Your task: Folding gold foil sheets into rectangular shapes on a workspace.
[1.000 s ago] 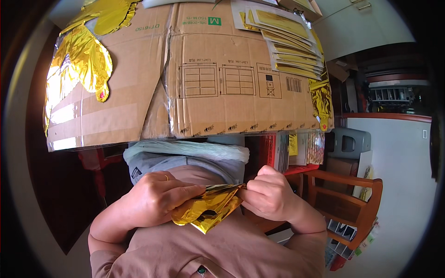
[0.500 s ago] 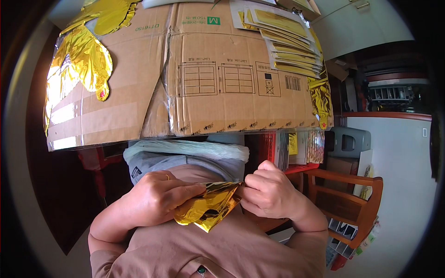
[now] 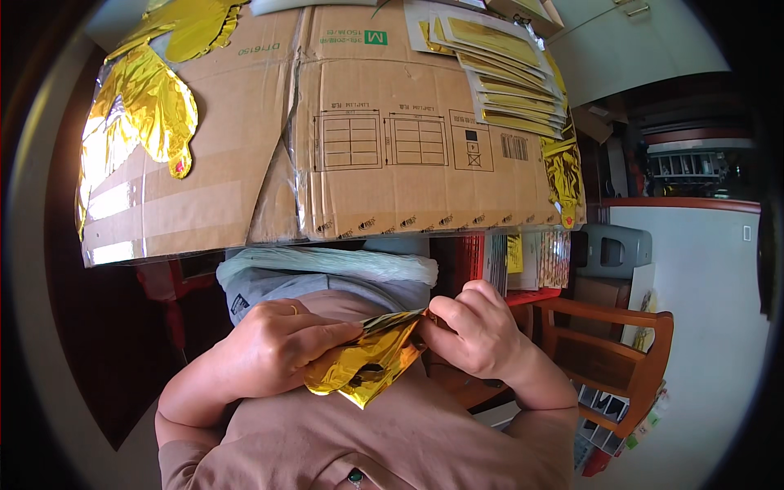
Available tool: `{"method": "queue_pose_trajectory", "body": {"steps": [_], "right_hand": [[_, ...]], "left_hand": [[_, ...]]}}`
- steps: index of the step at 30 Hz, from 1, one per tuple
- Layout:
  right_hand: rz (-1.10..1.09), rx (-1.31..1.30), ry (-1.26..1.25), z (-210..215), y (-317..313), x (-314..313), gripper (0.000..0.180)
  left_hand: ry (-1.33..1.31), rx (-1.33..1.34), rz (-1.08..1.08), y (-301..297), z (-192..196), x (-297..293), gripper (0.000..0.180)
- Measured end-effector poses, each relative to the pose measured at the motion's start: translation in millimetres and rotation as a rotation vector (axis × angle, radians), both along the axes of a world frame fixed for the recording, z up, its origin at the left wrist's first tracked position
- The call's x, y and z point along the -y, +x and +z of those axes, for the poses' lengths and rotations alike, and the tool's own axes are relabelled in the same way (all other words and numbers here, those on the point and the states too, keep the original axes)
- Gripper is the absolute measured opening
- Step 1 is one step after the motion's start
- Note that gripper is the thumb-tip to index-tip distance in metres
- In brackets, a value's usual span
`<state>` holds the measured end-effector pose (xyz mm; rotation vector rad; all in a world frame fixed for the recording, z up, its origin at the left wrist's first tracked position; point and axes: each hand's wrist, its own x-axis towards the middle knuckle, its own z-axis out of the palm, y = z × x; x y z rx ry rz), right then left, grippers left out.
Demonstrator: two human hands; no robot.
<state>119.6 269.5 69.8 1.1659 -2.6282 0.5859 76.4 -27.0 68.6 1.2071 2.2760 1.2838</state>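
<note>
A shiny gold foil balloon, flat and folded, is stretched between my two hands in front of my chest. My left hand is closed on its left part, thumb lying along the upper edge. The fingers of my right hand pinch its upper right corner. On the far left of the cardboard, more flat gold foil balloons lie loosely over one another. Flat packs with gold foil inside are stacked at the far right. Another gold foil piece hangs near the right edge.
A large cardboard sheet covers the work surface before me, its near edge just beyond my lap. Across my lap lies a pale translucent plastic bundle. A wooden chair stands at the right, near a red rack holding flat packs.
My right hand has shifted slightly, lifting the foil's upper right corner a little. The left hand stays in nearly the same place.
</note>
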Motion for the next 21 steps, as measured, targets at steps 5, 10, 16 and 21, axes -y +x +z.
{"method": "queue_pose_trajectory", "body": {"steps": [5,10,16,21], "right_hand": [[-0.001,0.064,-0.056,-4,-1,0,0.01],[-0.011,0.268,-0.136,-3,-2,0,0.01],[-0.103,0.318,-0.186,-5,-15,7,0.014],[-0.215,0.337,-0.276,-24,-67,15,0.022]], "left_hand": [[-0.02,0.005,-0.013,-1,0,0,0.029],[-0.01,0.002,0.002,0,-3,0,0.028],[-0.027,0.017,0.012,-37,14,-2,0.03],[-0.499,0.26,-0.032,-132,61,-30,0.018]]}}
